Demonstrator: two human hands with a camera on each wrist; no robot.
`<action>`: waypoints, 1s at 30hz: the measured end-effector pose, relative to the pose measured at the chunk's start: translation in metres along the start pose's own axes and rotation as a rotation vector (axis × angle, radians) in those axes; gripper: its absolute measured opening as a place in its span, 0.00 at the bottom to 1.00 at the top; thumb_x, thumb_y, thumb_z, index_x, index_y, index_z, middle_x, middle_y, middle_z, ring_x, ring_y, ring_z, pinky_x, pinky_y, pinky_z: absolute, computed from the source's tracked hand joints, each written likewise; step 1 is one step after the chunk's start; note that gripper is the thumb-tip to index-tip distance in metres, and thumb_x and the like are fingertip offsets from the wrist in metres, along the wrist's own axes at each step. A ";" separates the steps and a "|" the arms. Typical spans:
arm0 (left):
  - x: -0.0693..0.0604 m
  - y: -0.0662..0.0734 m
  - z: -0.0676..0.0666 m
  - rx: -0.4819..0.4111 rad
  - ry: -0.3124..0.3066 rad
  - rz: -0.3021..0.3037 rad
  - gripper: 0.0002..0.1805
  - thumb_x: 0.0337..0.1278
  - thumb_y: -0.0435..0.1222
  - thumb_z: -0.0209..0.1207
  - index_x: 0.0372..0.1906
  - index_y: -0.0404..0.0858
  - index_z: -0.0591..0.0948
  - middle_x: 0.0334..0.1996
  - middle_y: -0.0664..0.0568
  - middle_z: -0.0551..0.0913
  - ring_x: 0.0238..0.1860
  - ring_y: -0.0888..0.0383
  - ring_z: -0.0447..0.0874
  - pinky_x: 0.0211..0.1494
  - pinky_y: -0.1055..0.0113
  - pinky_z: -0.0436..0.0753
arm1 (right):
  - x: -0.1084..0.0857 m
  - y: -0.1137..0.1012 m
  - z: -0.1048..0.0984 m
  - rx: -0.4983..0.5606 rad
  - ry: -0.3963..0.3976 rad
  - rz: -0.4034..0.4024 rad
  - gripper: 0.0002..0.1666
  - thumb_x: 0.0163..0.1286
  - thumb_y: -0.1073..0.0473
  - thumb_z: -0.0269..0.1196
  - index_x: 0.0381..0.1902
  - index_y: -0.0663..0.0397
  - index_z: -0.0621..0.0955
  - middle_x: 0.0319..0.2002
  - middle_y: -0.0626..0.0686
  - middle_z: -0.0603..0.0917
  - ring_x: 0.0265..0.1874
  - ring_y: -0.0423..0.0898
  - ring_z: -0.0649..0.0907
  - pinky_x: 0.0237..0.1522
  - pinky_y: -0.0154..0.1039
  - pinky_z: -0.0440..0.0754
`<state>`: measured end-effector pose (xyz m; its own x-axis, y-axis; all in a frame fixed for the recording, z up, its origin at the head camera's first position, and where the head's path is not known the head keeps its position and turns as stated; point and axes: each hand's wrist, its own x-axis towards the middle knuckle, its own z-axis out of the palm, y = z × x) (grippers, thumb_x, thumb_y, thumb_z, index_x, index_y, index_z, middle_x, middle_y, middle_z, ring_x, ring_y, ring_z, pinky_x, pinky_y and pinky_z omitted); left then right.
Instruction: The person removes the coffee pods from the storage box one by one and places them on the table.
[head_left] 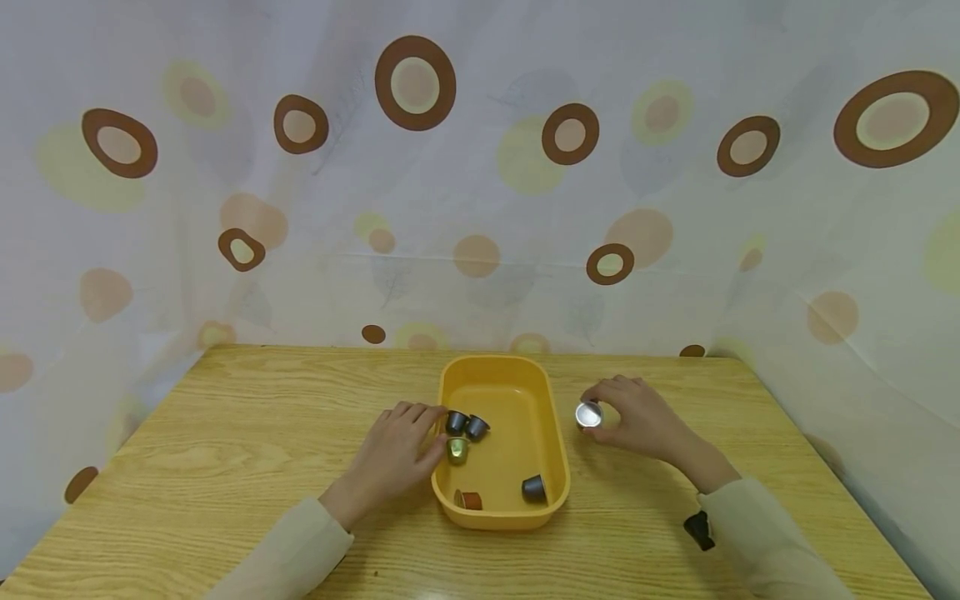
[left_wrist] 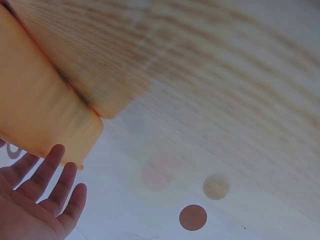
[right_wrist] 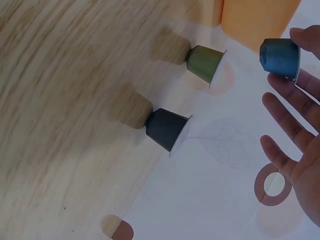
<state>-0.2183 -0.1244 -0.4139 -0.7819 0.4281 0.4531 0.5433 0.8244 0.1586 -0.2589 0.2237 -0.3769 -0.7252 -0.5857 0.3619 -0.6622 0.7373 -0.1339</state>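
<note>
My right hand [head_left: 637, 418] pinches a blue coffee capsule [right_wrist: 280, 58] between thumb and fingers, just right of a yellow plastic bin [head_left: 517, 521]. In the head view its silver lid [head_left: 588, 414] faces up. My left hand [head_left: 403, 446] rests at the bin's left rim, fingers loosely extended. By those fingertips, inside the bin, lie two dark capsules [head_left: 477, 427] and a green-gold capsule [head_left: 457, 451]. A brown capsule [head_left: 469, 500] and another dark capsule [head_left: 533, 488] lie at the bin's near end.
The right wrist view shows a green capsule [right_wrist: 205, 64] and a black capsule [right_wrist: 167, 130] standing lid up on the wooden table [head_left: 225, 467]. A black object [head_left: 699, 531] shows under the right sleeve. A patterned curtain [head_left: 480, 208] hangs behind the table.
</note>
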 end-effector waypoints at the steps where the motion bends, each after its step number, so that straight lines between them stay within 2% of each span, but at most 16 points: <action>1: 0.000 0.000 0.000 0.001 0.000 0.000 0.20 0.61 0.47 0.48 0.54 0.43 0.76 0.46 0.53 0.81 0.48 0.53 0.76 0.49 0.57 0.76 | -0.001 0.001 0.001 -0.003 -0.001 -0.002 0.17 0.48 0.56 0.69 0.38 0.50 0.80 0.35 0.43 0.82 0.36 0.44 0.78 0.42 0.49 0.73; 11: 0.000 0.000 0.000 -0.001 0.003 0.003 0.20 0.60 0.46 0.49 0.54 0.43 0.76 0.46 0.53 0.81 0.48 0.53 0.76 0.48 0.57 0.75 | -0.013 0.010 0.006 0.013 -0.039 0.025 0.19 0.47 0.55 0.68 0.40 0.50 0.81 0.36 0.44 0.83 0.37 0.45 0.78 0.45 0.51 0.72; 22: 0.001 0.001 0.000 0.009 0.007 0.005 0.20 0.61 0.46 0.49 0.54 0.43 0.76 0.45 0.54 0.81 0.47 0.55 0.76 0.48 0.59 0.75 | -0.026 0.016 0.013 -0.017 -0.037 0.049 0.19 0.45 0.54 0.71 0.37 0.49 0.81 0.32 0.42 0.81 0.32 0.43 0.77 0.37 0.45 0.72; 30: 0.000 0.000 0.001 0.010 0.008 0.003 0.20 0.61 0.47 0.49 0.54 0.43 0.76 0.45 0.53 0.81 0.47 0.54 0.76 0.48 0.58 0.75 | -0.031 0.021 0.020 -0.021 -0.026 0.039 0.18 0.45 0.54 0.71 0.36 0.47 0.80 0.31 0.40 0.81 0.32 0.41 0.76 0.37 0.43 0.71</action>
<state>-0.2190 -0.1240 -0.4149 -0.7775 0.4279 0.4609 0.5428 0.8266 0.1482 -0.2539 0.2513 -0.4093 -0.7554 -0.5645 0.3328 -0.6293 0.7665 -0.1281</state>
